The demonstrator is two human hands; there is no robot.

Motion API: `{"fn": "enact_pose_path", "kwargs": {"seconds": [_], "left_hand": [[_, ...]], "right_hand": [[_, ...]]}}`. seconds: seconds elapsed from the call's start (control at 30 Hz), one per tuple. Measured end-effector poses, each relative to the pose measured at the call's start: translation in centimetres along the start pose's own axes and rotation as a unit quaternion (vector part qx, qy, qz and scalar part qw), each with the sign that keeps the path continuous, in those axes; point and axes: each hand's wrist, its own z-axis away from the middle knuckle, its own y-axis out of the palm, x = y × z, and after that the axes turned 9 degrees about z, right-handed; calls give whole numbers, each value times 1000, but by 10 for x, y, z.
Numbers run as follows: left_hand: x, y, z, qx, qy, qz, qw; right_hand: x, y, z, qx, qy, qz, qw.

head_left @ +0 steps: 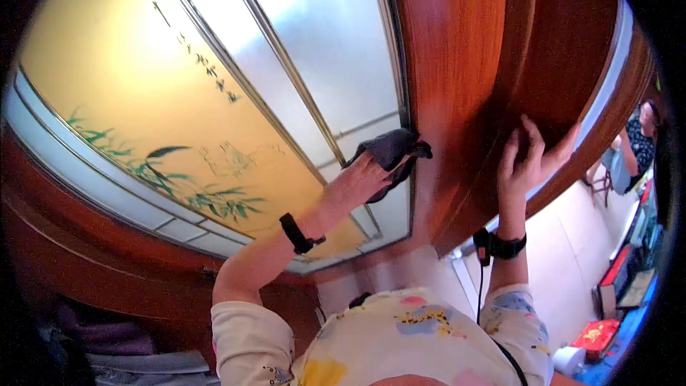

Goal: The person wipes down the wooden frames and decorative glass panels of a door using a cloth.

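My left hand [361,180], with a black band on the wrist, grips a dark cloth [386,156]. The cloth is bunched against the right edge of a glass panel [336,50], beside the reddish-brown wood. Yellow glass with painted bamboo [214,196] and dark written characters fills the left part of this panel. On the right, my right hand [525,161] has its fingers spread against or just over the dark wooden frame [564,36]; contact is hard to tell. A black band with a cable is on that wrist.
At the far right a person [632,146] sits on a chair beyond the wooden edge. Pale floor tiles [564,243] lie below. Boxes and a red packet [597,336] are at the lower right. Folded fabric [143,364] lies at the lower left.
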Motion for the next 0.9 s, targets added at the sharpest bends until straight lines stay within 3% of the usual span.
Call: {"fn": "enact_pose_path", "kwargs": {"seconds": [0.1,0.2,0.3,0.37,0.43,0.47,0.53,0.57,0.6,0.7,0.73,0.8,0.9], "left_hand": [[-24,35,29,95,114,-18,989],[-51,104,65,59,75,106,990],[-17,49,72,106,74,93,987],[17,3,70,111,12,135,985],[57,-41,66,51,-75,182,979],[79,-64,63,-44,-122,182,975],[123,-97,61,-79,-206,-47,974],[148,-107,57,-208,-213,-60,953],[163,-123,57,-220,-260,-134,931],[220,-139,55,-265,-230,-393,850],[222,-136,50,-269,-223,-422,837],[193,-111,36,-257,-245,-331,874],[113,-77,20,-244,-187,-7,952]], "right_hand": [[1,-1,-1,1,1,7,1000],[-5,1,2,-8,-16,3,1000],[-8,-1,3,-3,-23,-5,1000],[-8,1,3,0,-26,-12,1000],[-6,2,4,-22,-28,-18,999],[-5,-1,2,-9,-26,-27,999],[-3,-3,3,0,-18,-24,1000],[-1,-4,3,4,-8,-25,1000],[1,-6,3,6,-11,-24,1000],[8,-13,4,27,23,-35,999],[11,-14,4,17,35,-50,998],[14,-15,6,9,46,-64,997],[15,-19,10,15,64,-75,995]]}}
